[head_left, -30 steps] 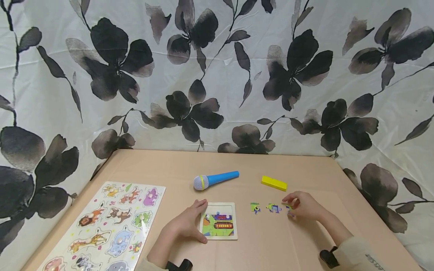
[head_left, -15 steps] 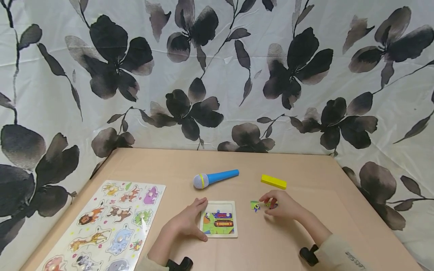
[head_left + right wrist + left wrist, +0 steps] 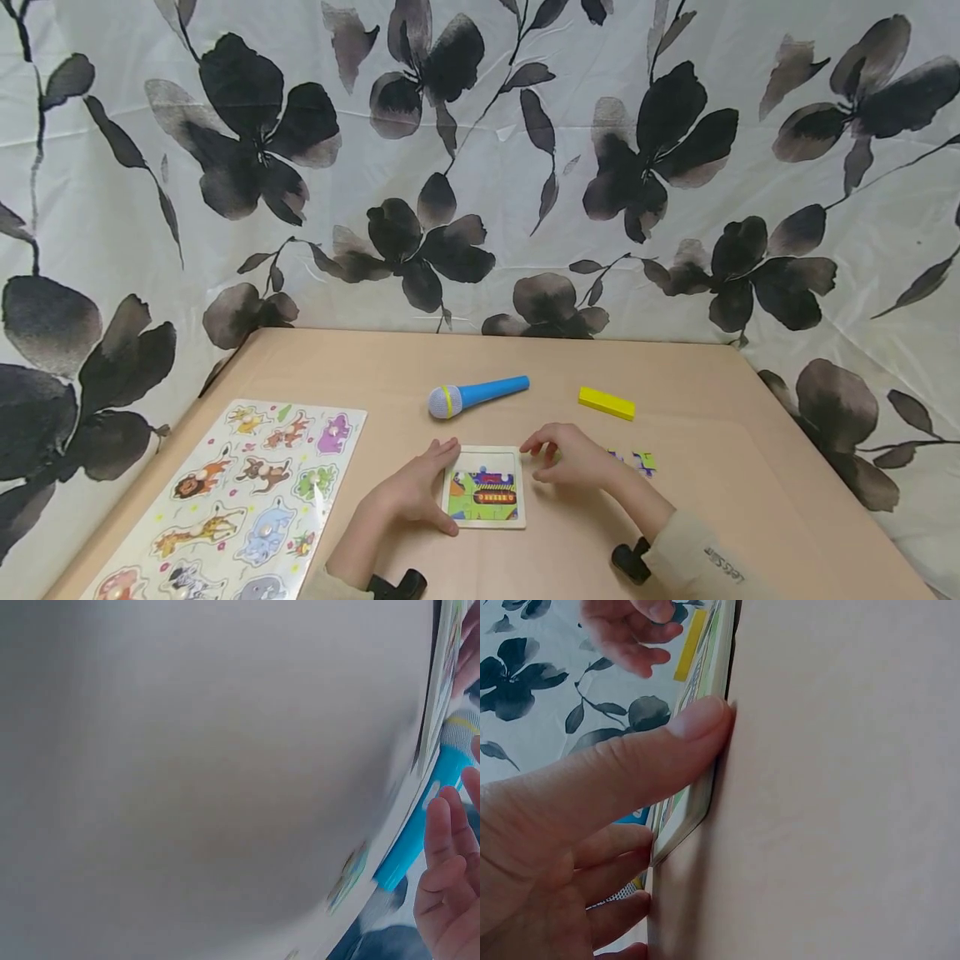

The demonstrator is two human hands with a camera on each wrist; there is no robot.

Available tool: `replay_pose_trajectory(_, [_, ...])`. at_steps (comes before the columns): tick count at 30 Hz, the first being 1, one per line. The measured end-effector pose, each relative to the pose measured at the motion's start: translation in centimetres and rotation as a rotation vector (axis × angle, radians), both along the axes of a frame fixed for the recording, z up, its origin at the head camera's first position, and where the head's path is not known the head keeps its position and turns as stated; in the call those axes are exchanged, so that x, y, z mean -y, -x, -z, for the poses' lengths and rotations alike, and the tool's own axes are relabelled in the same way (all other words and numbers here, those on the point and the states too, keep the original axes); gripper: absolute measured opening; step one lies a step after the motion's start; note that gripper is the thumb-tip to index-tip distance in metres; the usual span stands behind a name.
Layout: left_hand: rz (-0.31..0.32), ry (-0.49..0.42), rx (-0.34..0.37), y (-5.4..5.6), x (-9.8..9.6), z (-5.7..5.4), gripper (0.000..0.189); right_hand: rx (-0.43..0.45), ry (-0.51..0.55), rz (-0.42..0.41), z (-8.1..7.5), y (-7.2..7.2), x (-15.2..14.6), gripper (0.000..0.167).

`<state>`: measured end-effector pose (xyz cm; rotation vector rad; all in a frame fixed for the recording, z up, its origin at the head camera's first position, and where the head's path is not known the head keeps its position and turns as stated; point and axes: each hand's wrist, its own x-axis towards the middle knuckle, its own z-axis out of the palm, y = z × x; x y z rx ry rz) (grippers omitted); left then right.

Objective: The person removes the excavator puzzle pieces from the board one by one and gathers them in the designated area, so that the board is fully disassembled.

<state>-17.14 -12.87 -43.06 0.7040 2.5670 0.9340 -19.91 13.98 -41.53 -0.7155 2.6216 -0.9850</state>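
Observation:
A small square jigsaw puzzle [image 3: 483,492] in a white frame lies on the table, with a colourful vehicle picture partly filled in. My left hand [image 3: 415,492] holds its left side, the thumb at the near corner and the fingers at the far one. In the left wrist view the thumb [image 3: 697,720] presses the frame's edge. Beside the puzzle's far right corner is my right hand [image 3: 567,456], fingers loosely bent and nothing seen between them. A loose puzzle piece [image 3: 643,462] lies right of that hand; another piece [image 3: 349,877] shows in the right wrist view.
Behind the puzzle lies a blue toy microphone [image 3: 480,396]. A yellow block [image 3: 606,403] sits at the back right. On the left is a large animal picture board [image 3: 247,500]. A floral cloth [image 3: 525,167] hangs behind the table.
My right hand has moved left, from the farthest loose piece, over the others, to the puzzle's right edge. The left hand stays in place on the puzzle.

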Motion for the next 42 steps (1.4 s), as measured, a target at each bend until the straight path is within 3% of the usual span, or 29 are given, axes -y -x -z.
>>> replay_pose_trajectory(8, [-0.013, -0.008, 0.026, -0.1, -0.2, -0.1, 0.102, 0.034, -0.028, -0.049, 0.2, -0.1, 2.7, 0.030])
replay_pose_trajectory(23, [-0.010, -0.009, 0.016, 0.0, 0.2, 0.0, 0.103, 0.012, -0.100, -0.110, 0.4, 0.4, 7.0, 0.027])
replay_pose_trajectory(30, [-0.004, -0.017, 0.012, 0.0, 0.3, 0.0, 0.103, -0.051, -0.165, -0.152, 0.5, 0.3, 8.7, 0.024])
replay_pose_trajectory(42, [0.008, -0.021, 0.002, 0.1, 0.3, 0.1, 0.103, -0.072, -0.240, -0.128, 0.1, 0.0, 9.6, 0.020])
